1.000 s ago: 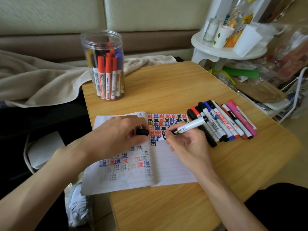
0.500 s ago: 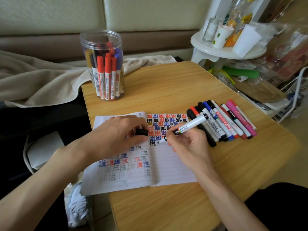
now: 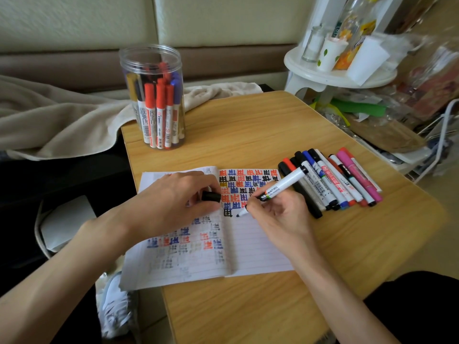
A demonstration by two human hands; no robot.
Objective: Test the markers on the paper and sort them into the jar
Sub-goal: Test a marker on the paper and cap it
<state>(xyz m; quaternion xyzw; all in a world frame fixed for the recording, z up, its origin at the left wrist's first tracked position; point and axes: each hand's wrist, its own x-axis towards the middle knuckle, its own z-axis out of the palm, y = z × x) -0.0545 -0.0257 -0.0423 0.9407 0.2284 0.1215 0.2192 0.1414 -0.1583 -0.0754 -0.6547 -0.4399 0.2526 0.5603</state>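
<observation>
An open lined notebook (image 3: 258, 247) lies on the wooden table, its upper right page filled with red, blue and black marks. My right hand (image 3: 278, 217) grips a white marker (image 3: 285, 183) with its tip on the page beside the last black mark. My left hand (image 3: 171, 199) rests on the left page and pinches the marker's black cap (image 3: 211, 196). A row of several capped markers (image 3: 332, 180) lies to the right of the notebook. A clear plastic jar (image 3: 152, 95) with several red, blue and black markers stands at the table's far left corner.
The wooden table (image 3: 248, 130) ends just left of the notebook. A beige blanket (image 3: 57, 120) lies on the sofa behind the jar. A white round stand (image 3: 332, 75) with cups and bottles is at the far right, with clutter beside it.
The marker tip has shifted slightly down and right on the page, just past the black mark. My left hand has stayed put with the cap.
</observation>
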